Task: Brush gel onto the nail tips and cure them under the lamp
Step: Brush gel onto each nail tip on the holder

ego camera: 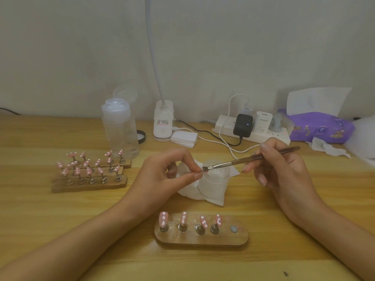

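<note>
At the middle of the counter [81,220], I log: left hand [172,171], fingers [194,175] pinching a small piece [201,170] I cannot identify, above the jar [215,179] on a tissue [203,196]. Right hand [284,169], fingers pinching the brush [243,159], bristles at that piece. Near edge: wooden rack [200,239], four pink nail tips [163,219] upright, grey blob [233,228] in fifth spot. Far left: three more racks [89,185] of pink tips.

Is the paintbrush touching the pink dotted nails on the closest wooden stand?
Apart. The head view shows the thin brown brush in the right hand above the frosted jar, with bare table between it and the pink dotted nail tips.
</note>
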